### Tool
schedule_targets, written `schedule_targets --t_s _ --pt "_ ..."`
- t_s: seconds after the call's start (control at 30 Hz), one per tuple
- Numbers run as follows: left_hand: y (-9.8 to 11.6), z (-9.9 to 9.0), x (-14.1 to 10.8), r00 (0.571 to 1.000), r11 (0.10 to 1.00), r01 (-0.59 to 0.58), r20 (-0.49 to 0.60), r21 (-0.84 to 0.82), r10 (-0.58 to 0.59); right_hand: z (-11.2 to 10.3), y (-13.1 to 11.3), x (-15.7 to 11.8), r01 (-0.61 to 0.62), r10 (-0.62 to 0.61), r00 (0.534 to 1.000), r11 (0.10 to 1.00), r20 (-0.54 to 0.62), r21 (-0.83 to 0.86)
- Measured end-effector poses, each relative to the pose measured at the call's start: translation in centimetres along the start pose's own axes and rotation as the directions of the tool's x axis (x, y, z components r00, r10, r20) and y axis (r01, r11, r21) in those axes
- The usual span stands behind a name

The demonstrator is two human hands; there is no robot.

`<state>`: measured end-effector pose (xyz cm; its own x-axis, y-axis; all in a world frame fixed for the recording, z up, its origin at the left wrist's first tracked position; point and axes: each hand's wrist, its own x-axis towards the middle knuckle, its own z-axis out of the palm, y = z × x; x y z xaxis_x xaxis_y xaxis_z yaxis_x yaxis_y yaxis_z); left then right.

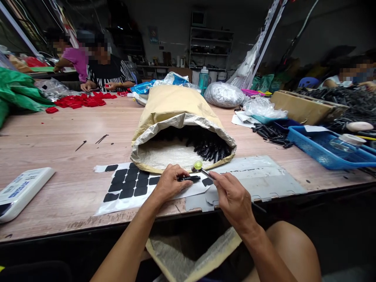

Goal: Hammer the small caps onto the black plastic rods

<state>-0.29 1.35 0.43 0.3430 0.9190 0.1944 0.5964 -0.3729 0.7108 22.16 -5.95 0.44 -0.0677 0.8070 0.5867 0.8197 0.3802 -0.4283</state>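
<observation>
Left edge of the desk (pixel 73 129): a white device (pixel 20 192) lies flat near the front rim; behind it, green sheeting (pixel 17 94) and a scatter of red parts (pixel 82 100), where two other people sit with their own hands at work.

Left of centre: a white backing sheet carrying black adhesive pads (pixel 129 184) in rows, several places already bare. It lies just left of, and partly under, the left hand (pixel 169 182).

Centre: the left hand is clenched around a slim black part (pixel 189 178), whose long axis runs level, left to right, its free end pointing at the right hand (pixel 232 196). The part sits above the near edge of the desk, directly in front of the person, with the hands nearly meeting over it. Behind them a tan paper sack (pixel 176 113) lies on its side, mouth toward the person, with many similar black parts (pixel 210 149) inside.

Right of centre: the right hand grasps a thin tool with a yellow-green tip (pixel 197 166), held aslant so the tip stands just above the black part's free end. The right hand is thus the nearer to that end. Grey sheet (pixel 258 176) lies beneath.

Far right: a blue tray (pixel 320 154), a cardboard box (pixel 305 105), and another person.
</observation>
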Motion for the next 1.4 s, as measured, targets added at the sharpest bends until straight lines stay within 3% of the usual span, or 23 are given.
schedule_targets --t_s 0.17,0.33,0.5,0.7,1.07,1.4 --pt "-0.1 0.0 0.0 1.000 1.000 -0.002 -0.005 -0.001 0.002 0.2 -1.3 -0.9 0.027 -0.027 0.999 1.000 -0.030 0.008" --pt "-0.1 0.0 0.0 1.000 1.000 0.015 0.005 0.006 -0.015 0.3 -1.5 -1.2 0.015 -0.013 0.999 0.999 0.040 -0.047" --pt "-0.3 0.2 -0.1 1.000 1.000 0.004 -0.026 -0.021 -0.005 -0.3 -1.2 -1.2 -0.006 0.002 0.997 0.999 -0.083 -0.042" --pt "-0.2 0.2 0.0 0.999 1.000 0.030 -0.016 0.000 -0.030 0.0 -0.1 -1.4 -0.022 0.022 1.000 0.999 0.006 -0.038" --pt "0.4 -0.1 -0.1 0.999 0.999 0.045 0.001 0.031 -0.045 0.9 4.4 0.7 -0.054 0.045 0.998 0.971 -0.045 -0.234" --pt "0.1 0.3 -0.1 1.000 0.998 0.019 0.008 0.068 -0.019 1.2 4.6 0.4 -0.076 0.069 0.997 0.972 -0.041 -0.221"
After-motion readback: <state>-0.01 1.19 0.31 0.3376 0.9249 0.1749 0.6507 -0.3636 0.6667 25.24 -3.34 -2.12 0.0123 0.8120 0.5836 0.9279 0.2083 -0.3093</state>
